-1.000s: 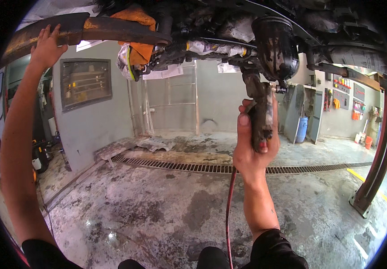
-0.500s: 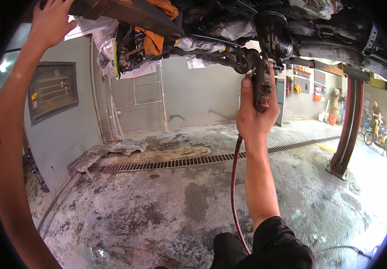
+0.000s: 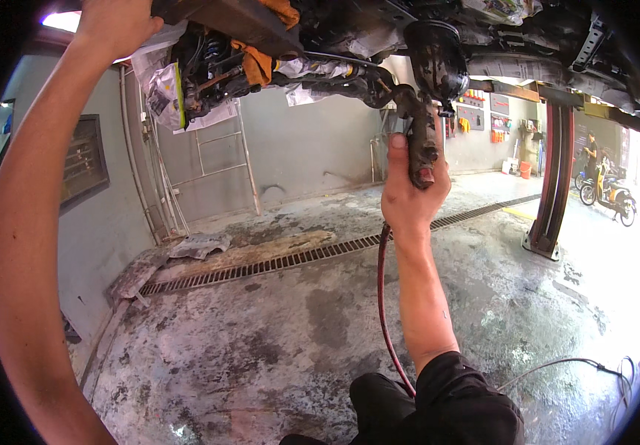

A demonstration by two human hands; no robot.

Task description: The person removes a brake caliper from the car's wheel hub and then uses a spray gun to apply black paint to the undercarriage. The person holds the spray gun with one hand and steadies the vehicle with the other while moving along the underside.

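Raised to the top left edge, my left hand is beside a brown steel beam under a lifted vehicle. Its thumb stretches toward the beam; the other fingers are mostly cut off by the picture edge. My right hand is closed round the grimy handle of a spray gun, held upright below the vehicle's underside. A dark, stained cup stands at the gun's far end and seems to be attached to it. From the grip hangs a dark red hose, running down past my forearm.
Newspaper and plastic and an orange cloth hang among the underbody parts. A lift post stands to the right. A drain grate crosses the stained floor. Farther off are a person and a motorbike. A cable lies lower right.
My view has shifted, and the spray gun with my right hand appears slightly farther left. My left hand appears farther right and higher, its fingers more cut off. More cable shows at lower right.
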